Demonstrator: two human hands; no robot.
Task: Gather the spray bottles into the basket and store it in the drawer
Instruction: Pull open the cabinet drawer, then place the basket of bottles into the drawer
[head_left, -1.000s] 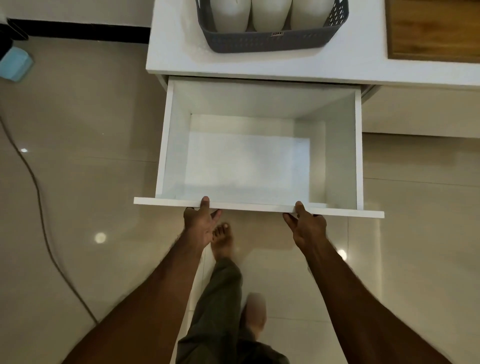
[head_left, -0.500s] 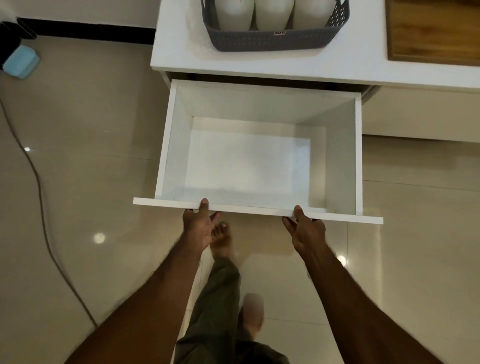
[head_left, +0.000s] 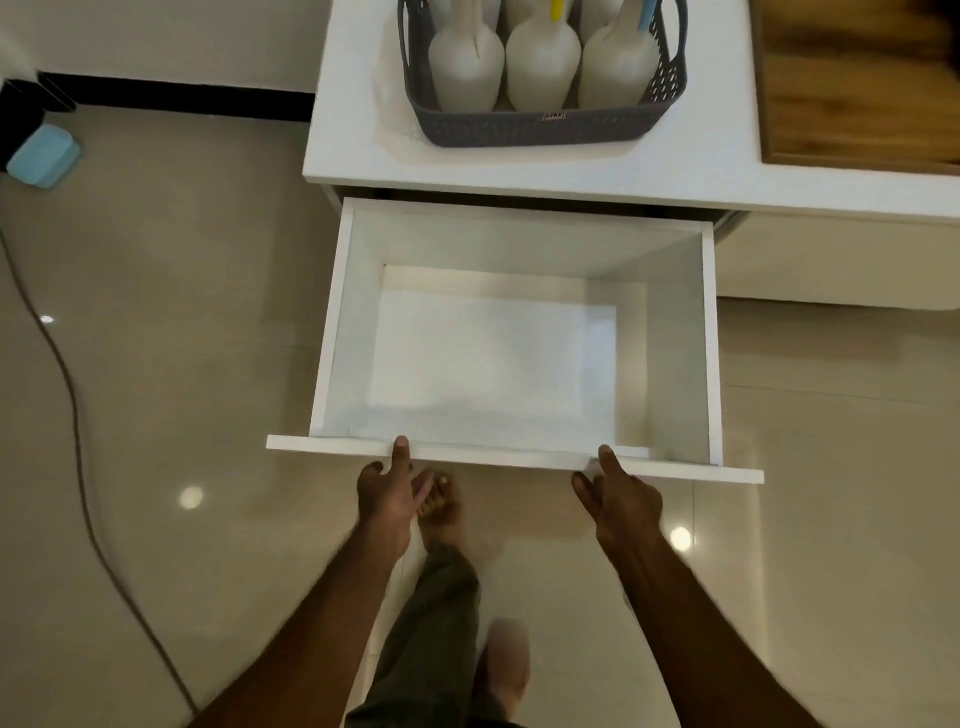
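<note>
A grey perforated basket (head_left: 540, 127) stands on the white counter (head_left: 701, 171) and holds several white spray bottles (head_left: 543, 67). Below it the white drawer (head_left: 340, 332) is pulled far out, and its inside is bare. My left hand (head_left: 392, 493) holds the drawer's front panel left of its middle, thumb on the top edge and fingers down the outer face. My right hand (head_left: 621, 501) holds the same panel further right in the same way.
A wooden board (head_left: 857, 88) lies on the counter at the right. On the glossy tiled floor, a dark cable (head_left: 72, 415) runs along the left and a light blue object (head_left: 45, 155) sits at the far left. My feet (head_left: 441, 506) stand below the drawer front.
The drawer has slid a little further out from under the counter with both hands on its front. My view has tilted up, so more of the basket and bottles shows.
</note>
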